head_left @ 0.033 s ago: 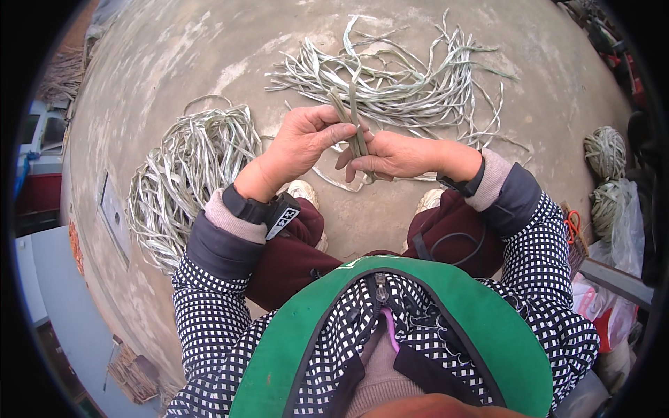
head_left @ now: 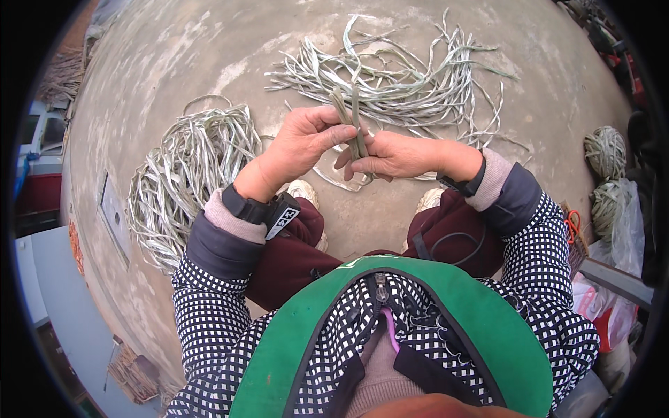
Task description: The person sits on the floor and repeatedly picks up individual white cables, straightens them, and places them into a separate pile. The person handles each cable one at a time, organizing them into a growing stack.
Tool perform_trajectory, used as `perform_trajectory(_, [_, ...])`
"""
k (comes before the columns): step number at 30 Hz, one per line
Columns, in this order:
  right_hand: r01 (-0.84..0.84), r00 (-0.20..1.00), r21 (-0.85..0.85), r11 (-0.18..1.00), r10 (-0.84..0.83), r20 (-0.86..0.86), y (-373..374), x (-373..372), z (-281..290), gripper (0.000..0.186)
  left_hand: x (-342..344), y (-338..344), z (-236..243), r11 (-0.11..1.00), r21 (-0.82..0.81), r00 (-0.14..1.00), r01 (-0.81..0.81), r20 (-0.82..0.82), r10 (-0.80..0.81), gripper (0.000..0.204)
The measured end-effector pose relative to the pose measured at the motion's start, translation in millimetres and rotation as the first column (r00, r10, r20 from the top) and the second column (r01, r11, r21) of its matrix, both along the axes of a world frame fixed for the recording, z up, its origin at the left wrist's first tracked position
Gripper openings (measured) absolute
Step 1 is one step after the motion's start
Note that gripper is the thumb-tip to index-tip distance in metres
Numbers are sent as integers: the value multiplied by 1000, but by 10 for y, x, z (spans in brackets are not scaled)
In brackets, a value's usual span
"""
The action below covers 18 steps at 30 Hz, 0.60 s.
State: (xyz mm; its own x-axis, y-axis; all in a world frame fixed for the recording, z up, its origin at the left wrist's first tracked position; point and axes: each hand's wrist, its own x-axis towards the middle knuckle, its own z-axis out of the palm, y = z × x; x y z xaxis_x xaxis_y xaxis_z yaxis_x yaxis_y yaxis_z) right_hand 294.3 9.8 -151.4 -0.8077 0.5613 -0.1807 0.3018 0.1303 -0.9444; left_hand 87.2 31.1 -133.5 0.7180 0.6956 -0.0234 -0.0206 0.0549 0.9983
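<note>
Head view, the only view supplied. The left hand [head_left: 306, 143] pinches a narrow, folded bundle of dull grey-green, flat fibrous strips [head_left: 358, 148] between thumb and fingers, near its middle. The right hand [head_left: 397, 155] grips the same bundle lower down, thumb on the near side; the exact placing of its fingers behind the strips cannot be told. The bundle is held off the floor between the hands, in front of the knees, tilted slightly, its two upper ends standing apart above the left thumb.

Beyond the hands, a loose spread of long, pale silvery-green flat strips [head_left: 390, 83] lies on the grey, stained concrete floor [head_left: 557, 83]. To the left lies a thick, rounded heap of similar whitish-green strips [head_left: 188, 174]. At the right edge are a wound ball of pale strip material [head_left: 605, 152] and a crumpled clear plastic bag [head_left: 631, 230].

Handling, as judged: the bundle is light and pliable, stiffer where folded together, not fragile, but its separate strips may slide against one another. The sound hold is a firm pinch across all layers at the middle, with a second near the lower end.
</note>
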Motion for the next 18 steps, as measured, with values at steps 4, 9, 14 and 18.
perform_trajectory(4, [77, 997, 27, 997, -77, -15, 98, 93, 81, 35, 7, 5, 23, 995, 98, 995, 32, -98, -22, 19])
perform_trajectory(9, [363, 890, 33, 931, -335, -310, 133, 136, 125, 37, 35, -31, 12, 944, 331, 966, 4, -245, 82, 16])
perform_trajectory(14, [395, 894, 22, 919, -378, -239, 68, 84, 174, 31, 50, -40, -6, 939, 310, 922, 149, -387, -19, 15])
perform_trajectory(18, [385, 911, 126, 914, -354, -212, 32, 36, 179, 14, 72, -63, -1, 951, 247, 899, 187, -433, -65, 15])
